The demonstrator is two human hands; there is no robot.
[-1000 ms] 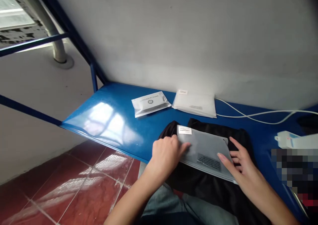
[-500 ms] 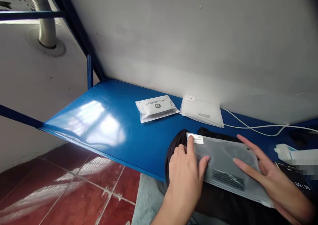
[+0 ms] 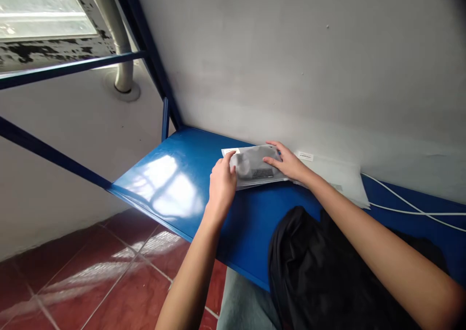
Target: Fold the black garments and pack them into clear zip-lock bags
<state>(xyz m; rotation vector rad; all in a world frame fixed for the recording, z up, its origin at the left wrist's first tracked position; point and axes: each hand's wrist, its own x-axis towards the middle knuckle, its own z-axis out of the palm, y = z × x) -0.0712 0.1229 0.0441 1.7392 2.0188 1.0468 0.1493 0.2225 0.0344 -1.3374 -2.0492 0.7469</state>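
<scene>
Frosted pouch moved off black cloth to over blue counter, left hand and right hand gripping opposite ends; best kept level, grip light.

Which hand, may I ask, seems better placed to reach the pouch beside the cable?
Probably the right hand, nearer that white pouch; the left hand holds the grey frosted pouch farther away.

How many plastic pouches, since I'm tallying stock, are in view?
2 plainly: one held pouch between the left hand and right hand, a second pouch partly covered by the right forearm. Another may be hidden beneath the first.
</scene>
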